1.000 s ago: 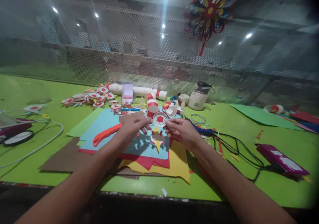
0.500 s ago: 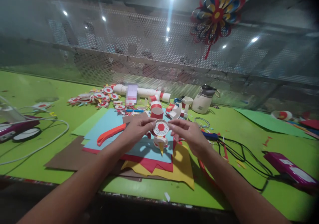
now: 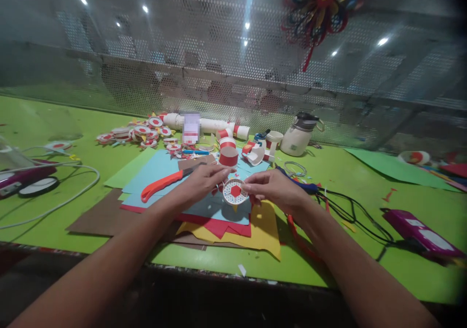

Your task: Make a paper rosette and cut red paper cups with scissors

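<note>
Between my hands is a small round paper-cup craft piece (image 3: 229, 197), with a dotted white face, a red shape in its middle and a yellow tip below. My right hand (image 3: 275, 188) pinches its right rim between thumb and fingers. Closed at its upper left edge is my left hand (image 3: 199, 186), its fingertips partly hidden behind the piece. Beneath lies a stack of light blue paper (image 3: 197, 211), with an orange utility knife (image 3: 160, 186) to the left. A red-and-white cup (image 3: 228, 154) stands just beyond.
Several similar round pieces (image 3: 142, 132) are heaped at the back left, beside a white tube (image 3: 209, 125). A pale kettle-shaped bottle (image 3: 296, 136) stands at the back. To the right are black cables (image 3: 359, 206) and a purple device (image 3: 419, 233). Brown card (image 3: 98, 218) lies front left.
The craft piece has tilted and turned, so its dotted face now shows wider and lower, covering much of the yellow tip. The head view has tipped slightly downward.
</note>
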Available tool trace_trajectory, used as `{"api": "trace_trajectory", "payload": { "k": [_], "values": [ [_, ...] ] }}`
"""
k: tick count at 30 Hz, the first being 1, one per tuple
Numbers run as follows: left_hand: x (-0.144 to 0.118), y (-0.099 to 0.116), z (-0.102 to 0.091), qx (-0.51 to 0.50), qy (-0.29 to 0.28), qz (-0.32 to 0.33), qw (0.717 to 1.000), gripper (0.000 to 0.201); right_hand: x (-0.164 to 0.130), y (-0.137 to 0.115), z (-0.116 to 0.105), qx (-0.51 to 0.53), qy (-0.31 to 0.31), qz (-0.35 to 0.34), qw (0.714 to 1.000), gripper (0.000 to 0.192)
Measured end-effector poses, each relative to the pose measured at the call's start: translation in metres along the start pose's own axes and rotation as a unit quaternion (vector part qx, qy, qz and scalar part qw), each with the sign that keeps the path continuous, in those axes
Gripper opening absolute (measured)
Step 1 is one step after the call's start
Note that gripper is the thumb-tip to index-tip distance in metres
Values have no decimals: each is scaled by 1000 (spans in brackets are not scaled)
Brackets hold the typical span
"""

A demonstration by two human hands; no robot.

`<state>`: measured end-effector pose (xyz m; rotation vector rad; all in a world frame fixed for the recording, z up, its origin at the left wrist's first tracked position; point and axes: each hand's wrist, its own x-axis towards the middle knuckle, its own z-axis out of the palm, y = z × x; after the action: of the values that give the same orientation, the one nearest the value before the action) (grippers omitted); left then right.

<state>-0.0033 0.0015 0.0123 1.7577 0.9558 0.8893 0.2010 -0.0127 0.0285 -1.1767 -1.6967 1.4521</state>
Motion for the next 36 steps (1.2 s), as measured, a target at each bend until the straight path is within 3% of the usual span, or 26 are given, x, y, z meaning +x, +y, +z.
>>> {"api": "trace_trajectory", "payload": {
  "k": [5, 10, 15, 24, 36],
  "values": [
    [7, -4, -6, -64, 98, -78, 990, 30, 7, 7, -3, 79, 8, 22, 997, 19],
    [17, -26, -11, 57, 76, -101, 990, 25, 10, 12, -7, 108, 16, 31, 994, 17],
    [21, -44, -13, 107, 62, -114, 986, 25, 12, 15, -9, 113, 16, 22, 993, 17],
    [17, -33, -10, 135, 45, -139, 980, 31, 11, 16, -10, 121, 11, 26, 992, 16],
    [17, -39, -12, 231, 44, -94, 967, 37, 12, 18, -11, 111, 11, 38, 993, 21]
  ]
}}
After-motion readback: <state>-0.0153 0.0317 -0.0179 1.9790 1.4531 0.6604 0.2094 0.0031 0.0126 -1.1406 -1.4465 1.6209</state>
